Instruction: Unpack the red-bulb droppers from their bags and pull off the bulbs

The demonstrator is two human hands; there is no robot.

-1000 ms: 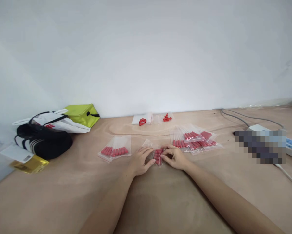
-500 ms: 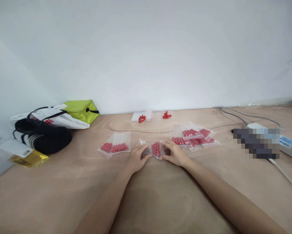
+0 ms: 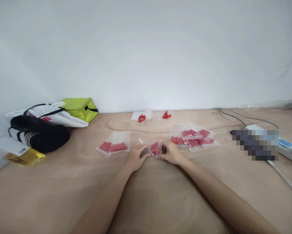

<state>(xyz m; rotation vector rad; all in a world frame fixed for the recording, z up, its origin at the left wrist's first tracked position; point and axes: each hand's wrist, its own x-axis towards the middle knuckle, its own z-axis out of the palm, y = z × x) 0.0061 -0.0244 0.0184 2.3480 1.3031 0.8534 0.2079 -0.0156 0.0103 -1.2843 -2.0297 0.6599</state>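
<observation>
A small clear zip bag of red pieces (image 3: 152,148) is held just above the brown table (image 3: 160,201) between both my hands. My left hand (image 3: 136,156) pinches its left end, fingers closed. Gripping the right end is my right hand (image 3: 169,152), also closed. Two filled bags of red pieces (image 3: 114,144) lie to the left of my hands. A pile of several filled bags (image 3: 193,136) lies to the right. Farther back, near the wall, loose red pieces (image 3: 142,118) rest on flat empty bags (image 3: 152,115).
At the far left lie a black-and-white bag (image 3: 38,133), a lime green pouch (image 3: 79,108), a white card (image 3: 10,145) and a gold packet (image 3: 26,158). On the right are a blurred dark object (image 3: 255,144), a white power strip (image 3: 285,145) and cables (image 3: 235,117).
The bag lay flat under my fingers a second ago; now both hands hold it lifted by its ends, bunched between them. The view has shifted slightly.
</observation>
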